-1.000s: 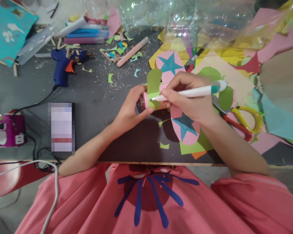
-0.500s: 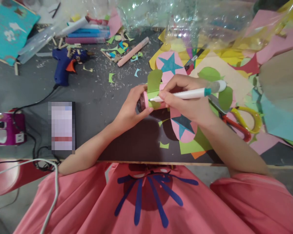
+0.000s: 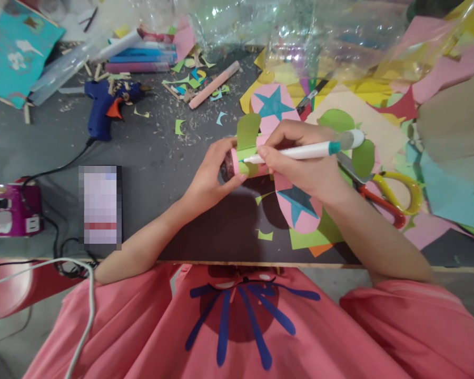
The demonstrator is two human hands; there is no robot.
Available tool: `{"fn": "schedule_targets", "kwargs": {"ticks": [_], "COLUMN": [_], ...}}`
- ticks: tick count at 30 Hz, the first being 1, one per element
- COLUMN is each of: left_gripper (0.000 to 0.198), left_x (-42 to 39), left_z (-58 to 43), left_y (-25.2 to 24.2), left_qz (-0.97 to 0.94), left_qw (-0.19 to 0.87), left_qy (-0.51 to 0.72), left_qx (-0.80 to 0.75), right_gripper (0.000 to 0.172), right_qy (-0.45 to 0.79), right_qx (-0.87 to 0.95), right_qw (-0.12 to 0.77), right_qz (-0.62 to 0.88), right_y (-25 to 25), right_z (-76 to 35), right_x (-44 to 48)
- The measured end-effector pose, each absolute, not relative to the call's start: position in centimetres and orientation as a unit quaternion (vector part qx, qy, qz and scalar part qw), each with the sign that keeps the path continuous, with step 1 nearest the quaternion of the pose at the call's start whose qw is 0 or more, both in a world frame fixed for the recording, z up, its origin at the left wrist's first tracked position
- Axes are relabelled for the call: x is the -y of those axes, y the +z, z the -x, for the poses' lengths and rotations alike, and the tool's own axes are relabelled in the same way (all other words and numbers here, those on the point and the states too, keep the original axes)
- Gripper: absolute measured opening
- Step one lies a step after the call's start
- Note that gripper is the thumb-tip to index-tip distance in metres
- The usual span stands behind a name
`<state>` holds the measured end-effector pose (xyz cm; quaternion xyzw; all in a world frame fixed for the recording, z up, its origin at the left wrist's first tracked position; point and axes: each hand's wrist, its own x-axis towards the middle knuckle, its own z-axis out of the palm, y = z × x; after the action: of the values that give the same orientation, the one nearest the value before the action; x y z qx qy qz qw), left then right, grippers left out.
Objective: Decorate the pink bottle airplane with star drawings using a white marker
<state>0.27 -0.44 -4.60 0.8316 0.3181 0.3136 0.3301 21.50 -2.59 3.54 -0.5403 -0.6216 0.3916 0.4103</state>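
Observation:
My left hand (image 3: 211, 173) is closed round the dark end of a small roll-shaped paper craft (image 3: 243, 153) wrapped in pink and green. A rounded green paper flap (image 3: 248, 129) stands up from it. My right hand (image 3: 304, 158) grips a white marker (image 3: 308, 151) with a teal band, its tip touching or just above the green band. Pink rounded paper pieces with teal stars extend beyond the craft, one star (image 3: 274, 102) above my right hand and another star (image 3: 299, 202) below it. How these pieces join the craft is hidden behind my fingers.
A blue glue gun (image 3: 102, 108) lies left, near a phone (image 3: 100, 205) and a purple box (image 3: 18, 208) with cables. Scissors (image 3: 395, 197) and coloured paper lie right. Clear plastic bottles (image 3: 300, 37) line the back. Paper scraps and a peach marker (image 3: 214, 85) lie mid-table.
The marker tip has shifted very slightly left along the green band. Both hands keep the same grips, and the craft stays almost in place.

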Motion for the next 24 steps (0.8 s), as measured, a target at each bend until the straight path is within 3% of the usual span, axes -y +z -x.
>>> {"fn": "schedule_targets", "kwargs": {"ticks": [24], "left_gripper": [0.064], "left_x": [0.43], "left_z": [-0.37], "left_y": [-4.81], "left_qz": [-0.821], "left_qw": [0.342], "left_qy": [0.307], "left_qx": [-0.338], "right_gripper": [0.043], "right_qy": [0.376], "right_qx": [0.609], "right_qw": [0.441], "right_qz": [0.541], "right_y": [3.68], "right_z": [-22.44], "right_x": [2.36]}}
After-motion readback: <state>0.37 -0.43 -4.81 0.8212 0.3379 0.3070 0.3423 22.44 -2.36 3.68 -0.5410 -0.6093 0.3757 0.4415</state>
